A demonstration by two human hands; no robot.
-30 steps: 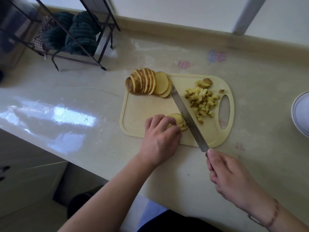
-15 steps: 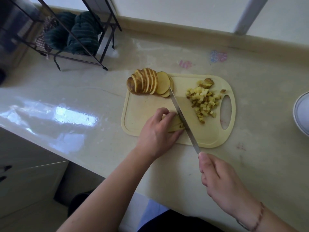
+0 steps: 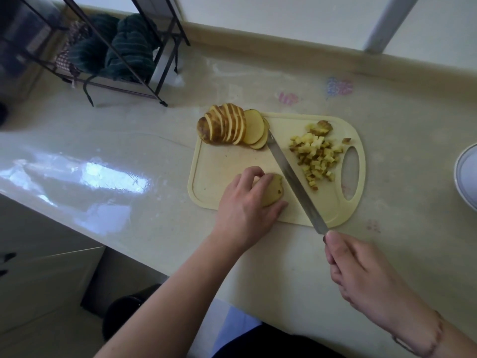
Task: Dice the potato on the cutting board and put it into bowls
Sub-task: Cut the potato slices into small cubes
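Head view: your left hand (image 3: pixel 245 210) curls over potato slices (image 3: pixel 272 191), half hiding them on board (image 3: pixel 222 161). Right hand (image 3: pixel 361 275) grips knife (image 3: pixel 294 182), handle hidden; dice (image 3: pixel 316 156) beyond blade. Bowl (image 3: pixel 466 174) cut off at far right.

The left hand (image 3: pixel 245 208) lies palm down, knuckles up, its fingers curled over a stack of potato slices (image 3: pixel 271 192) and its thumb stretched along the near side of the stack. Its bare forearm runs back toward the lower left. The right hand (image 3: pixel 361 270) is closed round the handle of a knife (image 3: pixel 294 179), with the thumb tip at the base of the blade; the handle is hidden inside the grip. Its wrist, wearing a thin bracelet (image 3: pixel 423 344), leads off to the lower right.
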